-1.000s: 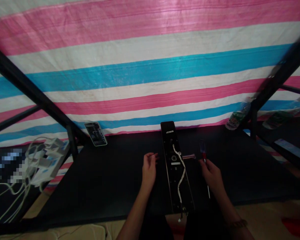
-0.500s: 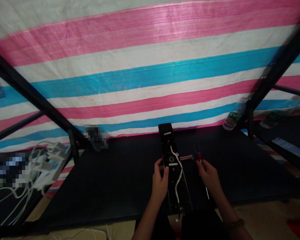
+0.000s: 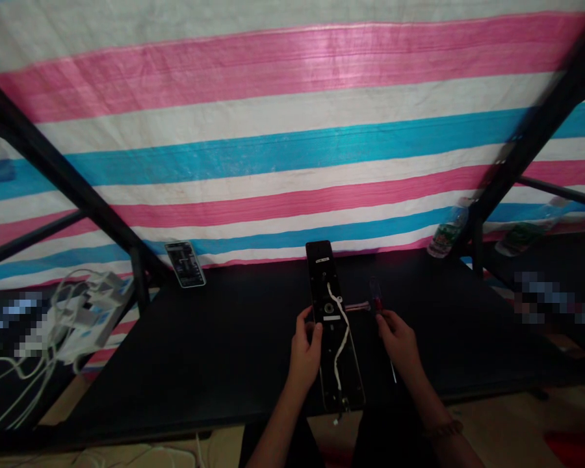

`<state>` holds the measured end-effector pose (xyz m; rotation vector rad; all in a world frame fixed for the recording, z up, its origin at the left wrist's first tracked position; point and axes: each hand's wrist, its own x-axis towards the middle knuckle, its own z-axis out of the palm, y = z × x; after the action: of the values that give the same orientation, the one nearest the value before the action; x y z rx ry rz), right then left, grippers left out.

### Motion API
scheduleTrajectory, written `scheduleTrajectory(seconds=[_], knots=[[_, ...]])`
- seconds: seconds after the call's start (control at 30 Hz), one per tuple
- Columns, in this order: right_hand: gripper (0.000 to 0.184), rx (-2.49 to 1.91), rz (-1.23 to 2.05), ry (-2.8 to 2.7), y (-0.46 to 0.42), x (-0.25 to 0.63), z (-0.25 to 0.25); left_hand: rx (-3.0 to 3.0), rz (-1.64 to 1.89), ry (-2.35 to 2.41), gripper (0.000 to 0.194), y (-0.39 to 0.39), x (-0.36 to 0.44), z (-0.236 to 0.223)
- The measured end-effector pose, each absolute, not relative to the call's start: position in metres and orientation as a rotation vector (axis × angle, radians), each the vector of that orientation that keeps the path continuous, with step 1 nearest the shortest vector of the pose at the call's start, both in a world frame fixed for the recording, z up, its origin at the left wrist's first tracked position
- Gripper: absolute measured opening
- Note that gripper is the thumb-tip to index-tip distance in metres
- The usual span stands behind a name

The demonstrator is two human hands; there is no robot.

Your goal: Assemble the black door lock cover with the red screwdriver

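A long black panel (image 3: pixel 341 364), probably the back of a door lock, stands on the dark table in front of me. A white cable (image 3: pixel 344 338) runs down it, its small plug hanging past the lower end. My left hand (image 3: pixel 306 351) grips the panel's left edge, thumb on the face and fingers partly hidden. From its right side a short pinkish bar (image 3: pixel 357 307) sticks out. Beside that bar, my right hand (image 3: pixel 400 341) is closed on a screwdriver (image 3: pixel 376 296) with a clear and red handle. The handle points away from me, and the metal shaft shows below the hand.
At the table's back left leans a phone (image 3: pixel 185 264). A plastic bottle (image 3: pixel 448 235) stands back right by a black frame post (image 3: pixel 476 244). Farther left are power strips with white cables (image 3: pixel 92 312). A striped tarp (image 3: pixel 292 156) hangs behind.
The view has shifted slightly. My right hand now covers more of the screwdriver, and less of its shaft shows. My left hand keeps its hold on the panel.
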<state>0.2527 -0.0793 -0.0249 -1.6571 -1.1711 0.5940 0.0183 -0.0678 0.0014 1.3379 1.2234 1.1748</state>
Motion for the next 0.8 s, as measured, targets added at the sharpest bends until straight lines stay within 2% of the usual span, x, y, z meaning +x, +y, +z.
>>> scheduleTrajectory(seconds=[0.57,0.8], knots=[[0.039,-1.735,0.352,-1.299,-0.08,0.248,-0.023,1.344,1.195,1.209,0.048,-0.068,0.017,0.003],[0.03,-1.742,0.237,-1.416,-0.077,0.243,-0.025,1.402,1.288,1.318,0.034,-0.061,0.013,0.004]])
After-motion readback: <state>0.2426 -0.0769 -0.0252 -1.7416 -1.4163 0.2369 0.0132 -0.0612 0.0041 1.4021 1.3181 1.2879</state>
